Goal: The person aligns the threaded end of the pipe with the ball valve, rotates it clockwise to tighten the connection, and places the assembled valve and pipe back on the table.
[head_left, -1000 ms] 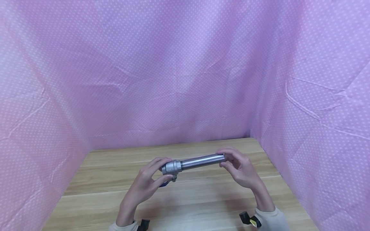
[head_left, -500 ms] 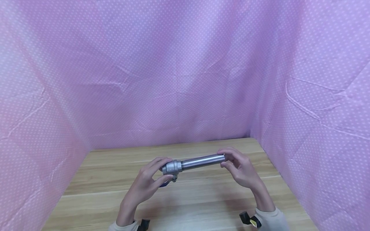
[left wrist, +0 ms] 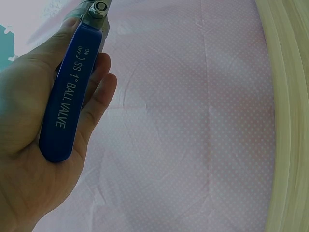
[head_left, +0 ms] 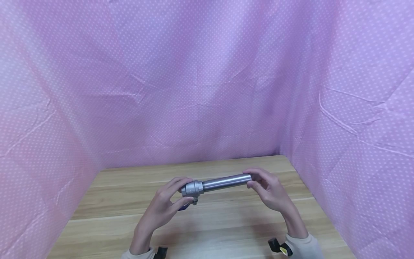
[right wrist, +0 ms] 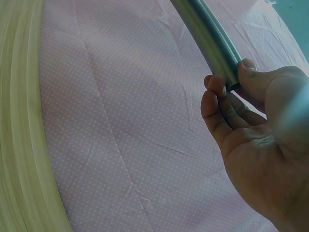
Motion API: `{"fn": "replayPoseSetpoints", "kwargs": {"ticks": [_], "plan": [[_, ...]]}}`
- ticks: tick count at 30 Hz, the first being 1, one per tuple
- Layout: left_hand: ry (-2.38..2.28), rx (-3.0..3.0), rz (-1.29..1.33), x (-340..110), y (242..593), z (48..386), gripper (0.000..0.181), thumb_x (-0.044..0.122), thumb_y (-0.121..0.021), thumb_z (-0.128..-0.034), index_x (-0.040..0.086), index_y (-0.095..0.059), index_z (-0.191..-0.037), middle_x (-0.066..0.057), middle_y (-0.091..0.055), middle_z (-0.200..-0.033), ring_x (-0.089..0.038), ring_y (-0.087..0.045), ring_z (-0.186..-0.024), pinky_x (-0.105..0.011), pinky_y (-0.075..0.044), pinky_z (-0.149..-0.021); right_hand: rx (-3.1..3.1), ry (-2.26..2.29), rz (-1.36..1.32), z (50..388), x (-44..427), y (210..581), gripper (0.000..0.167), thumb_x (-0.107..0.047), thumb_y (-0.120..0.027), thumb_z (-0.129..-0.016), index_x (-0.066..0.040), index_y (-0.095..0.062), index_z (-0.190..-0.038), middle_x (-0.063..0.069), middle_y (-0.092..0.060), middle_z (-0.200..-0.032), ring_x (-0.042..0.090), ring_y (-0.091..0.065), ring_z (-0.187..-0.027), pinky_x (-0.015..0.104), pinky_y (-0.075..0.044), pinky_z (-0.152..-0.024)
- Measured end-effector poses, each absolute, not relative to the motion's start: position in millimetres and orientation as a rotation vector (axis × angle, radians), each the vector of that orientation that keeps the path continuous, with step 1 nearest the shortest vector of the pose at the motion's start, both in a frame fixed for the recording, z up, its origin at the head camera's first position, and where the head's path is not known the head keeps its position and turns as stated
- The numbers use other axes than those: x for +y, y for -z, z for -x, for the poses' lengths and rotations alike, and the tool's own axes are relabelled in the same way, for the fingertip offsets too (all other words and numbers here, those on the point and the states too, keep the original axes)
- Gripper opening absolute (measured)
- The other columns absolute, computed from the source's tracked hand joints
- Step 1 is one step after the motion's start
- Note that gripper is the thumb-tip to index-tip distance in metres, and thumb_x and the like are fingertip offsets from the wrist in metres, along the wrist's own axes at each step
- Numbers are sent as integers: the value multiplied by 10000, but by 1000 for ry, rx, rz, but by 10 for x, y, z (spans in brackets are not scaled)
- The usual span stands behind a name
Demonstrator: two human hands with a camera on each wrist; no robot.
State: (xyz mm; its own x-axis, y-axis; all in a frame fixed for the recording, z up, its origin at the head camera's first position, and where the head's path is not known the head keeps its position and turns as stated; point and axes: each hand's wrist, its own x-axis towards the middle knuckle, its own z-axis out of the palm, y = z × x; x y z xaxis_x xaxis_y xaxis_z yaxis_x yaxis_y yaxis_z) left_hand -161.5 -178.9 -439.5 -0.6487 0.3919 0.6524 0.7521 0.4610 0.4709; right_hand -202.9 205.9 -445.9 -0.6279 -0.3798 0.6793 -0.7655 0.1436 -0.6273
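Observation:
My left hand point(head_left: 165, 205) grips a steel ball valve point(head_left: 193, 188) between thumb and fingers. In the left wrist view the valve's blue lever handle point(left wrist: 67, 96), lettered "SS 1" BALL VALVE", lies along the palm. A shiny metal pipe point(head_left: 226, 182) extends rightward from the valve, meeting its hex end and rising slightly to the right. At the pipe's far end my right hand point(head_left: 271, 190) pinches it with thumb and fingertips, as the right wrist view also shows. Whether the pipe's thread is engaged inside the valve is hidden. Both pieces are held above the table.
A light wood-grain table point(head_left: 226, 230) lies beneath the hands. Pink dotted cloth point(head_left: 200, 90) stands behind it and along both sides. Black straps point(head_left: 280, 246) with small attachments sit at both wrists, by pale sleeves.
Almost nothing differs. The pipe's right end and the right hand's fingers sit very slightly lower; both hands keep their hold on the valve and pipe.

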Motion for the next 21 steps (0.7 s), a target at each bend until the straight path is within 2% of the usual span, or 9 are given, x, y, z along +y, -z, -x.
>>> {"fn": "replayPoseSetpoints", "kwargs": {"ticks": [3,11,21], "plan": [[1063,-2264,950,-1794,4400,1615,604,2,-923,-905,128,-717,-1460,-75,-775,-1386,-192,-783,-1127,-321,-698,-964,-2073,-1503,-1097,2016,2051,4441,479,265,-703,-929,53,-693,-1359,105,-725,-1048,103,-673,-845,219,-576,-617],[1060,-2258,951,-1797,4403,1616,608,-4,-922,-903,124,-716,-1461,-81,-774,-1387,-198,-785,-1127,-321,-701,-957,-2061,-1544,-1111,2001,2028,4416,504,273,-725,-910,53,-686,-1362,169,-715,-1261,83,-674,-945,243,-594,-682],[1058,-2244,962,-1797,4397,1610,603,-3,-923,-902,116,-717,-1457,-80,-777,-1376,-193,-785,-1119,-312,-698,-961,-2055,-1551,-1106,1992,2021,4416,496,277,-725,-907,52,-689,-1348,180,-710,-1276,75,-669,-970,244,-593,-697]]}}
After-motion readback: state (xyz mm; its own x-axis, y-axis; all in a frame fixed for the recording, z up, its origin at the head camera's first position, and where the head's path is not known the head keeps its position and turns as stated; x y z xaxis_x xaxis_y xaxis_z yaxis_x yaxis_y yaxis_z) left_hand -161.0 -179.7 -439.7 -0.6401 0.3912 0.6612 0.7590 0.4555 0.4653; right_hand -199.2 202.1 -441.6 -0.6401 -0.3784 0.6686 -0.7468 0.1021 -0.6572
